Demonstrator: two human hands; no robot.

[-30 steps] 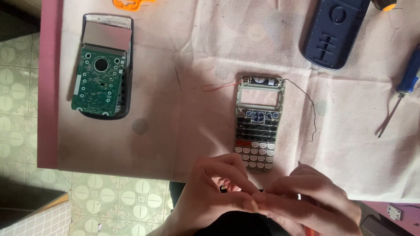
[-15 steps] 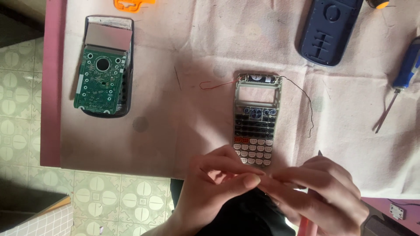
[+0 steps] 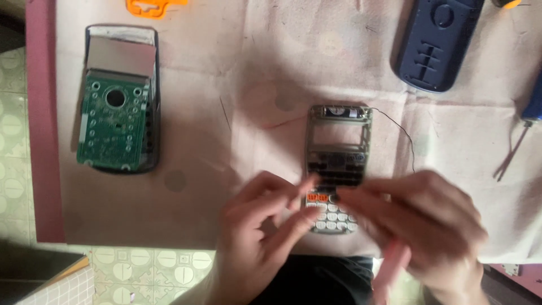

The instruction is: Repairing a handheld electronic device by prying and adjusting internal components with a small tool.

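While both blurred hands, left (image 3: 265,226) and right (image 3: 418,220), hover half-curled, grip indiscernible, over the calculator keypad frame (image 3: 337,169) at lower centre, loose keys risk spilling.

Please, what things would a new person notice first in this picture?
First, the two hands, left hand and right hand, meeting over the lower end of the calculator keypad frame at the table's near edge. Next, the opened calculator with its green circuit board at far left. A dark blue back cover lies at top right.

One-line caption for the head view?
Both hands, left hand and right hand, hover over a calculator keypad frame on cloth.
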